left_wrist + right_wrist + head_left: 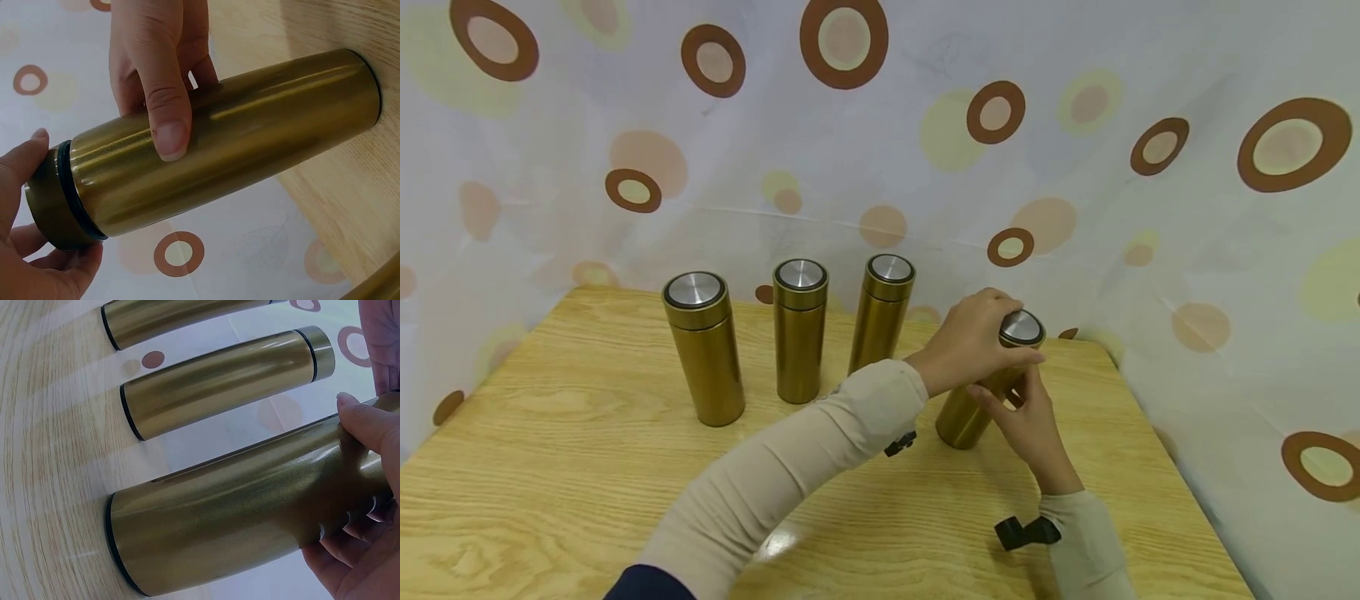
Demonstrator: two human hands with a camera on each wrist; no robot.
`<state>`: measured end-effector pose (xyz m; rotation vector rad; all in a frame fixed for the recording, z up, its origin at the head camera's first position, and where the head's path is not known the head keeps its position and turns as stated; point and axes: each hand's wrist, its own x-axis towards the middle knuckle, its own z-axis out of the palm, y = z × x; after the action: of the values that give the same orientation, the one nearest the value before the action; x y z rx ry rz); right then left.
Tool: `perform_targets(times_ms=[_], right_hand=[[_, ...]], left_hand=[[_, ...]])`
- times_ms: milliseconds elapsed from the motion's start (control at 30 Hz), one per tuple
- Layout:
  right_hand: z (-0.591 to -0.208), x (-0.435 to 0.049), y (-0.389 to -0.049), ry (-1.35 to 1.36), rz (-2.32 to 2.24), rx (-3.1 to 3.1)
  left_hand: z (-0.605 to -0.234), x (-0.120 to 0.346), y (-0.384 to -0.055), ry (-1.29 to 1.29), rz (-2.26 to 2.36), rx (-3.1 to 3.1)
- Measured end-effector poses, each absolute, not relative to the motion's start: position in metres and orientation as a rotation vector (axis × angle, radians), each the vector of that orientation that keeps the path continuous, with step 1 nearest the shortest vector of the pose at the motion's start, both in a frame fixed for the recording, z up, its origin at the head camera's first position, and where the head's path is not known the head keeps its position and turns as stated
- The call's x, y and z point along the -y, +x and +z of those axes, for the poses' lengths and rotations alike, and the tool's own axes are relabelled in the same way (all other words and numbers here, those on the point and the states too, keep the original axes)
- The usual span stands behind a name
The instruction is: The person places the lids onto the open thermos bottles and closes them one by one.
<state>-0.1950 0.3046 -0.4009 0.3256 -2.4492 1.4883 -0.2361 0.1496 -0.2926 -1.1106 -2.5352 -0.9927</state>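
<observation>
A gold thermos flask [961, 418] with a silver disc on its lid [1022, 327] stands at the right of the table in the head view. My left hand [972, 342] holds the lid from above, fingers behind it and thumb in front. Lower down, my right hand [1030, 429] grips the upper body. In the left wrist view the lid [53, 209] sits at the neck, with a black ring [74, 194] between it and the body. The right wrist view shows the right thumb [369, 425] and fingers round the flask [206, 531], its base at the table.
Three similar flasks stand in a row to the left: one far left [709, 371], one in the middle [799, 350] and one [882, 321] partly behind my left arm. The wooden table [572, 425] meets a white sheet with brown rings [850, 158] behind and at right.
</observation>
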Motion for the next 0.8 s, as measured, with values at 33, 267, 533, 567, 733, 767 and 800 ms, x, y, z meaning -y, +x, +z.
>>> perform_targets(times_ms=[33, 267, 533, 567, 733, 767, 800], right_hand=[[-0.401, -0.304, -0.195, 0.328, 1.487, 2.449], [-0.401, -0.304, -0.196, 0.311, 1.477, 2.462], [-0.396, -0.304, -0.193, 0.247, 1.483, 2.508], [-0.396, -0.304, -0.193, 0.246, 1.495, 2.505], [-0.396, -0.303, -0.194, 0.239, 1.526, 2.492], [-0.397, -0.303, -0.195, 0.234, 1.525, 2.494], [-0.397, -0.303, -0.195, 0.231, 1.525, 2.495]], left_hand=[[-0.294, -0.149, -0.236, -1.107, -1.003, 2.533], [-0.298, -0.146, -0.24, -1.11, -1.067, 2.518], [-0.294, -0.136, -0.255, -1.366, -1.162, 2.538], [-0.294, -0.135, -0.257, -1.406, -1.19, 2.541], [-0.292, -0.131, -0.263, -1.547, -1.287, 2.535], [-0.292, -0.131, -0.264, -1.564, -1.293, 2.53], [-0.292, -0.131, -0.264, -1.577, -1.296, 2.527]])
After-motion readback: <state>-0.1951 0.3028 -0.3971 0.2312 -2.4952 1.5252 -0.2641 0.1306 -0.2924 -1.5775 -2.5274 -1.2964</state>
